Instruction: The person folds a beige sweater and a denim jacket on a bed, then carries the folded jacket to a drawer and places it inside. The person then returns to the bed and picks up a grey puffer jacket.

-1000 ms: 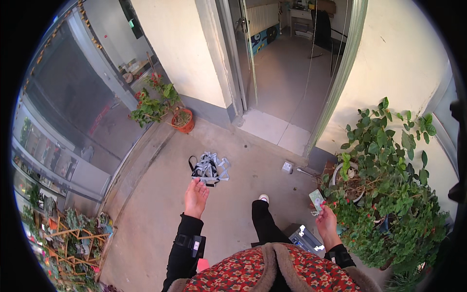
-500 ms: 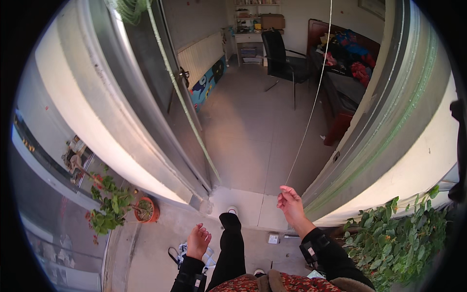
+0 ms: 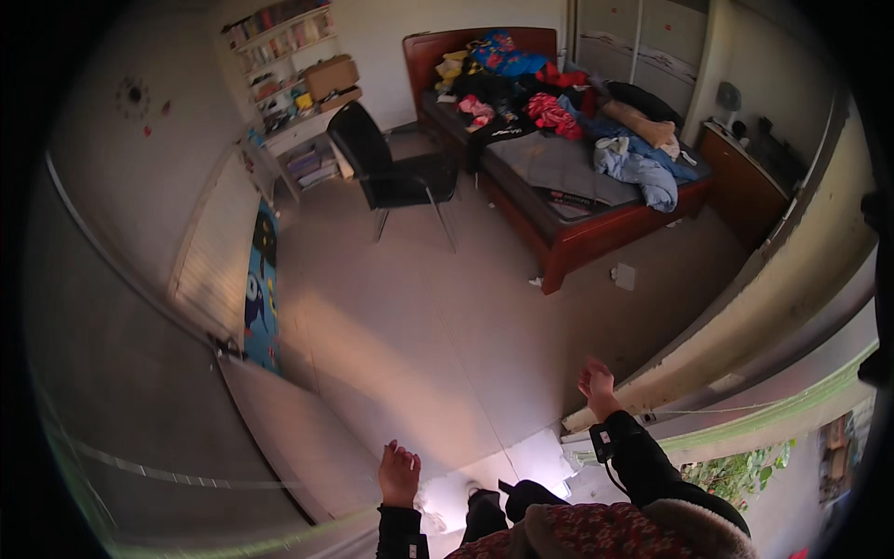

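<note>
My left hand (image 3: 399, 473) is held out at waist height over the doorway, its fingers loosely bent and apart, with nothing in it. Farther to the right, my right hand (image 3: 598, 384) is raised beside the door frame (image 3: 670, 363); its fingers are slightly curled and apart, and I see nothing in them. Close by my right forearm hangs a pale green mesh curtain (image 3: 792, 402), its edge running behind the wrist. Below, my shoe (image 3: 474, 487) is at the bright threshold (image 3: 535, 466).
A black armchair (image 3: 400, 172) stands ahead on the tiled floor (image 3: 400, 307). Behind it are a desk and a bookshelf (image 3: 279, 42). At the right, a wooden bed (image 3: 577, 244) bears heaped clothes (image 3: 559, 112). An open door (image 3: 168, 373) lines the left side; leafy plants (image 3: 745, 475) show at lower right.
I have moved forward into the doorway, and more of the room shows. The mesh curtain's edges, earlier hanging ahead, are now at my sides. My right hand has come away from the edge cord.
</note>
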